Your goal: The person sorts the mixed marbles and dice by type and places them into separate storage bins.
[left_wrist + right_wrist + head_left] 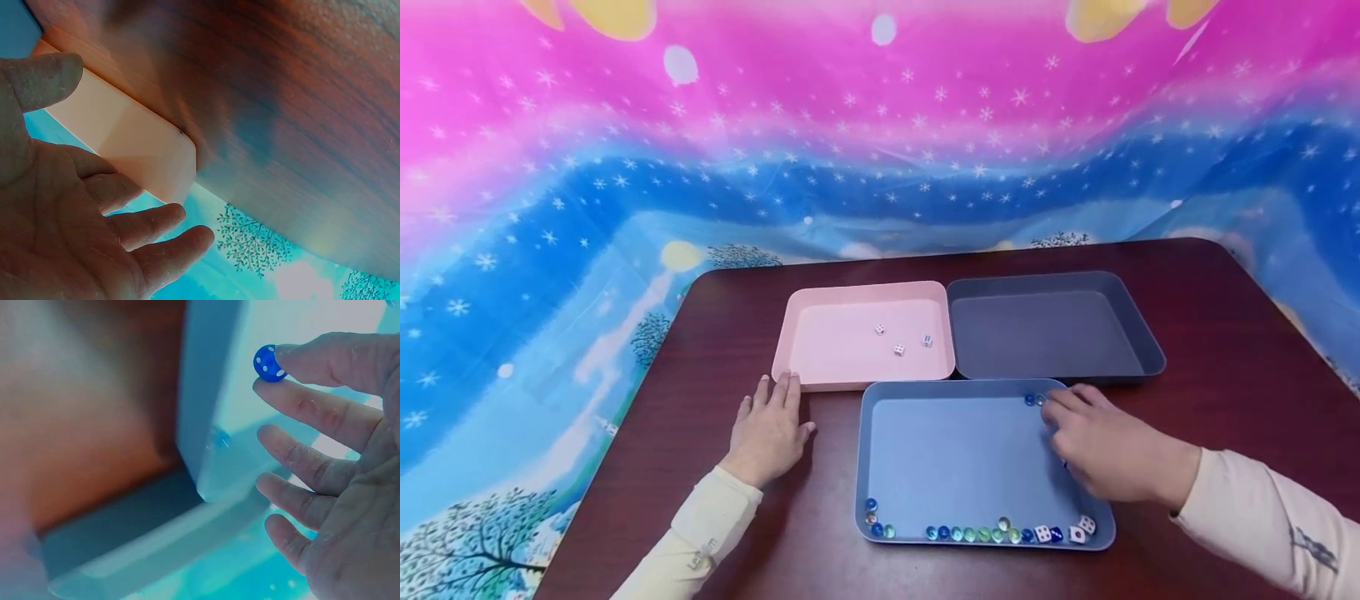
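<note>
My right hand (1101, 446) is over the right side of the blue tray (955, 467). Its thumb and index finger pinch a blue die (267, 365) with white pips, plain in the right wrist view; the other fingers are spread apart. My left hand (769, 433) lies at the front left corner of the pink tray (842, 312), fingers extended and holding nothing. Three small white dice (899, 350) sit in that pink tray. Along the blue tray's near edge lie several glass marbles (970, 534), a white die (1042, 534) and a blue die (1057, 534).
A dark grey tray (1045, 329) stands at the back right, side by side with the pink one. Two more white dice (1077, 535) sit in the blue tray's near right corner. Blue marbles (1030, 400) lie by its far right corner. A patterned cloth (850, 167) hangs behind the table (700, 333).
</note>
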### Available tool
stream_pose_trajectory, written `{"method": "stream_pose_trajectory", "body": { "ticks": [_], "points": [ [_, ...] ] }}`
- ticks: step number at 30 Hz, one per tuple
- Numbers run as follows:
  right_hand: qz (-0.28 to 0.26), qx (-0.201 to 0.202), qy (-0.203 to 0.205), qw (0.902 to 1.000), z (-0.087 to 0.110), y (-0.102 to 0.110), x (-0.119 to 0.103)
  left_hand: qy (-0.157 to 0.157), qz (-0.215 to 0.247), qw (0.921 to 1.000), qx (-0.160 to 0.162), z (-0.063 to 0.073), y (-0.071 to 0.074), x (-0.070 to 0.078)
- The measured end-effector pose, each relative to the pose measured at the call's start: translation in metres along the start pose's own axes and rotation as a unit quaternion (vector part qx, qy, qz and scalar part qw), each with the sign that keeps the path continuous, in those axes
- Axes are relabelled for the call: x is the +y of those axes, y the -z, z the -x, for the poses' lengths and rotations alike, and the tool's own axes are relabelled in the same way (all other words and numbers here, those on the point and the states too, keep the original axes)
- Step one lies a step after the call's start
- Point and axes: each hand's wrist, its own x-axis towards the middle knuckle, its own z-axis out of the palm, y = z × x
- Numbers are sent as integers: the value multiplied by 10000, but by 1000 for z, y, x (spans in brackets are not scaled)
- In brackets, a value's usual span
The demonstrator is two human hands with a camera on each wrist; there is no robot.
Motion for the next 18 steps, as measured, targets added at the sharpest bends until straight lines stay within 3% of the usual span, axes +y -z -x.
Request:
{"method": "stream_pose_trajectory", "body": {
  "ticks": [4,9,18],
  "points": [
    [-19,-22,-116,9999,-24,20,7,24,42,10000,43,1,0,-1],
    [-252,-164,-225,9993,-68,38,17,55,53,9999,65,0,-1,-2],
    [-372,-452,-269,9979,-150,53,25,80,59,9999,43,4,2,0]
  ]
}}
